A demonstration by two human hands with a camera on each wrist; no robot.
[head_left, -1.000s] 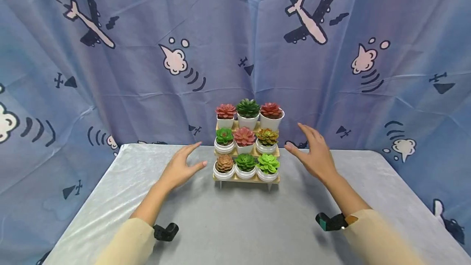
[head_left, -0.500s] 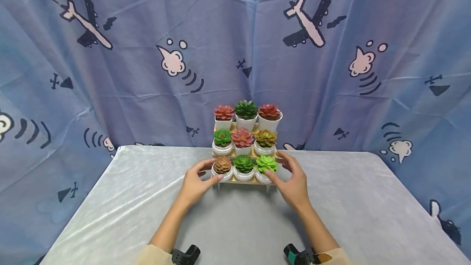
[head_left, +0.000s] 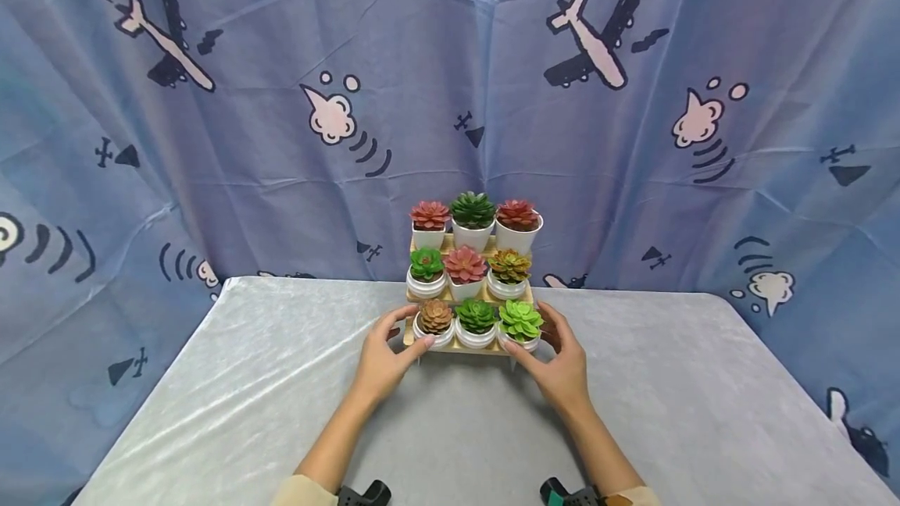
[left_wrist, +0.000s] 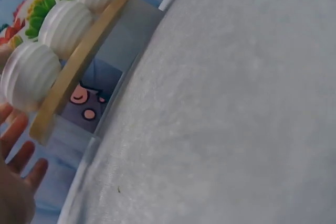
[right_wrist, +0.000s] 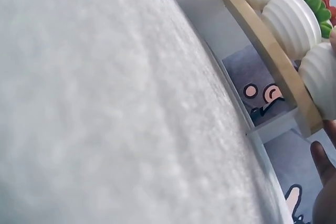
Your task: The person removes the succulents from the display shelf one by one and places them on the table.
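The front row of pots (head_left: 476,340) is sitting farther toward three o'clock on the tiered stand (left_wrist: 81,65) at twelve o'clock, as the left hand (head_left: 380,361) is gripping the brown succulent's pot (head_left: 443,339) and the right hand (head_left: 564,369) the lime succulent's pot (head_left: 527,343), seemingly bracing the row together

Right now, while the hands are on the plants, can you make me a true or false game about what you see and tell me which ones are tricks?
1. The left hand holds the white pot of the brown plant. True.
2. The right hand holds a pot in the top row. False: it holds the pot of the light green plant, in the bottom row.
3. The stand has three rows of plants. True.
4. The bottom row's middle plant is blue. False: it is green.
5. The curtain has airplanes on it. True.
6. The tablecloth is black. False: it is pale grey.
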